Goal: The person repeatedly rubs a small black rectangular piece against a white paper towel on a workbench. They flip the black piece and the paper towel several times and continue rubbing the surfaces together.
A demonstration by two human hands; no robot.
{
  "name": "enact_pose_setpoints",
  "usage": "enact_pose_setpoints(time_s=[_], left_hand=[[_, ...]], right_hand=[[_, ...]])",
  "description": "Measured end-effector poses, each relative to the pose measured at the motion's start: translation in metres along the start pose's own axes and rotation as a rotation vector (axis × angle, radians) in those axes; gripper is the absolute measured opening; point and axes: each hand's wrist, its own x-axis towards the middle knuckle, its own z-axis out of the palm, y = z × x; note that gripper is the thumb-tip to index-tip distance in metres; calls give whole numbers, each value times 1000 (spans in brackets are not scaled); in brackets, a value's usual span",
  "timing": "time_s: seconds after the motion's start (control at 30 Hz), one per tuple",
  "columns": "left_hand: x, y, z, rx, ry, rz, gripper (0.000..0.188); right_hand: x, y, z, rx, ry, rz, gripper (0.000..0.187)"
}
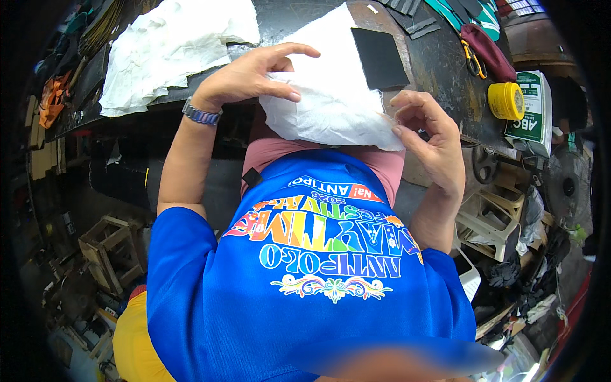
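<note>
White sheet (337,83), one piece, is lying over the edge of the bench (439,58), between two hands. The left grip (247,75) is spreading thumb and forefinger wide; the right grip (433,130) is curling at the sheet's corner, its hold impossible to tell. One black square (380,58) is lying alongside; one crumpled white heap (172,57) is running out of view.

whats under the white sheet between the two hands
The dark table shows beyond the white sheet, and pink clothing shows below its near edge. Whatever lies directly beneath the sheet is covered and cannot be seen.
</note>
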Motion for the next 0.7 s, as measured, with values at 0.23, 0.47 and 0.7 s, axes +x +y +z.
enact_pose_setpoints(time_s=[0.23, 0.47, 0.7], left_hand=[[-5, -1, -7, -312, 280, 92, 45], [27, 35, -20, -561, 577, 149, 36], [109, -26, -8, 6, 511, 86, 36]], right_hand=[[-3, 13, 13, 298, -4, 27, 43], [5, 24, 25, 625, 131, -16, 43], [19, 49, 35, 265, 224, 69, 35]])
